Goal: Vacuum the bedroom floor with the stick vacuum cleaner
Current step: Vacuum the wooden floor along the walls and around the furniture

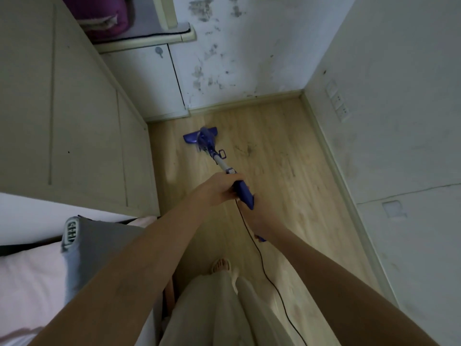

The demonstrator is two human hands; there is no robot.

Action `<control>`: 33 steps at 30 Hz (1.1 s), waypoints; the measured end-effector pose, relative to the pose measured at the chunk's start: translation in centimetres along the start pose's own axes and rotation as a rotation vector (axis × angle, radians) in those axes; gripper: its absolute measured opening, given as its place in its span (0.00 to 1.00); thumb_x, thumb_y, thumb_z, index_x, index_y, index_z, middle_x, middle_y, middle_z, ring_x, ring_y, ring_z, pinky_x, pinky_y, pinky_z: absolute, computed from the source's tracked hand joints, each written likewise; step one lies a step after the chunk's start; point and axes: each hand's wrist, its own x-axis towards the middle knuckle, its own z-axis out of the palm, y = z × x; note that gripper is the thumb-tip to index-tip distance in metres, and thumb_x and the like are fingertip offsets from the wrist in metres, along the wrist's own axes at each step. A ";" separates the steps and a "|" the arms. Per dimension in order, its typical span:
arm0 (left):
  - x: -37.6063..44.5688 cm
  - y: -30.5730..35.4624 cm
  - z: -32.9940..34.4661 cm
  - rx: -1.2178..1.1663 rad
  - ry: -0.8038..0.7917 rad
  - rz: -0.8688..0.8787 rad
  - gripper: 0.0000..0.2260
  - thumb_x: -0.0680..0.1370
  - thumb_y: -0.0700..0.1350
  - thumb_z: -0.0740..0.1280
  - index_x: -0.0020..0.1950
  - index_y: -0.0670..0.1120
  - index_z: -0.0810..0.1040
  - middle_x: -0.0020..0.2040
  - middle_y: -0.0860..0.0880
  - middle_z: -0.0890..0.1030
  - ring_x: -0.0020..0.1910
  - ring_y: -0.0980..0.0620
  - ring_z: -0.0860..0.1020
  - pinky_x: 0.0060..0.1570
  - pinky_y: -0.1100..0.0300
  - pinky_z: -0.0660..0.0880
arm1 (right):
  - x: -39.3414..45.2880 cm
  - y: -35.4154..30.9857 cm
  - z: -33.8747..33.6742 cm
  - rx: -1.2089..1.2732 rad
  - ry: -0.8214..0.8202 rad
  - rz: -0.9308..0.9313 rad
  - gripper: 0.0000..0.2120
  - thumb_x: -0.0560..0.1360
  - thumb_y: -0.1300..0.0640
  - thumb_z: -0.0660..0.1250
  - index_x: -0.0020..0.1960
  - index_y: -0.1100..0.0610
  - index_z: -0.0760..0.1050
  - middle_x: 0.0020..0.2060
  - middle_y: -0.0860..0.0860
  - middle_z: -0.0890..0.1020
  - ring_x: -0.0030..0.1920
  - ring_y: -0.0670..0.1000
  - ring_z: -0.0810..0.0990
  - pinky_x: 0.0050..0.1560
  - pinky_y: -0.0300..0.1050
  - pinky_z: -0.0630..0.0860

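Both of my bare forearms reach forward over my pale trousers (pixel 212 308) and one sandalled foot (pixel 220 265). My left hand (pixel 219 189) is clenched around the upper part of the stick vacuum cleaner (pixel 222 166), just where the grey tube meets the purple handle. My right hand (pixel 257 218) grasps the purple handle lower down, fingers wrapped under it and mostly hidden from me. From there a thin black cord (pixel 259 255) trails back along the wooden floor (pixel 287 196) past my right leg. The vacuum slants away from me, and its purple floor head (pixel 199 137) sits flat on the boards near the far corner, close to the stained white wall (pixel 239 46) and the pale cabinet (pixel 74 121) on my left. Dark smudges of dirt (pixel 245 151) lie on the boards just right of the head. A pink and grey bed corner (pixel 50 265) is at my left.
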 end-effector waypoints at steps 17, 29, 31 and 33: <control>-9.4 -10.1 10.3 0.042 0.001 0.008 0.07 0.79 0.37 0.63 0.56 0.38 0.70 0.53 0.40 0.76 0.55 0.42 0.76 0.52 0.52 0.76 | -14.0 9.8 -4.8 -0.179 0.033 -0.043 0.08 0.82 0.51 0.56 0.55 0.54 0.68 0.33 0.50 0.74 0.26 0.46 0.72 0.23 0.36 0.68; -15.5 -18.8 15.0 0.226 -0.053 -0.033 0.08 0.78 0.41 0.66 0.55 0.40 0.71 0.52 0.42 0.77 0.52 0.46 0.80 0.53 0.51 0.79 | -24.4 17.2 -3.8 0.030 -0.014 0.151 0.12 0.82 0.52 0.54 0.51 0.59 0.71 0.29 0.54 0.74 0.25 0.49 0.73 0.27 0.42 0.73; -16.4 -19.8 14.6 0.260 -0.076 -0.061 0.06 0.78 0.41 0.67 0.50 0.42 0.71 0.53 0.41 0.77 0.52 0.45 0.80 0.55 0.50 0.78 | -26.2 17.8 -3.1 0.114 -0.032 0.160 0.12 0.82 0.51 0.56 0.45 0.57 0.71 0.29 0.53 0.74 0.24 0.48 0.73 0.26 0.40 0.73; -16.8 -20.7 13.8 0.317 -0.098 -0.068 0.10 0.77 0.41 0.69 0.55 0.41 0.72 0.57 0.39 0.78 0.53 0.44 0.81 0.56 0.49 0.78 | -27.6 18.3 -1.8 0.094 0.011 0.026 0.13 0.82 0.51 0.56 0.38 0.51 0.67 0.29 0.50 0.74 0.26 0.47 0.73 0.26 0.39 0.72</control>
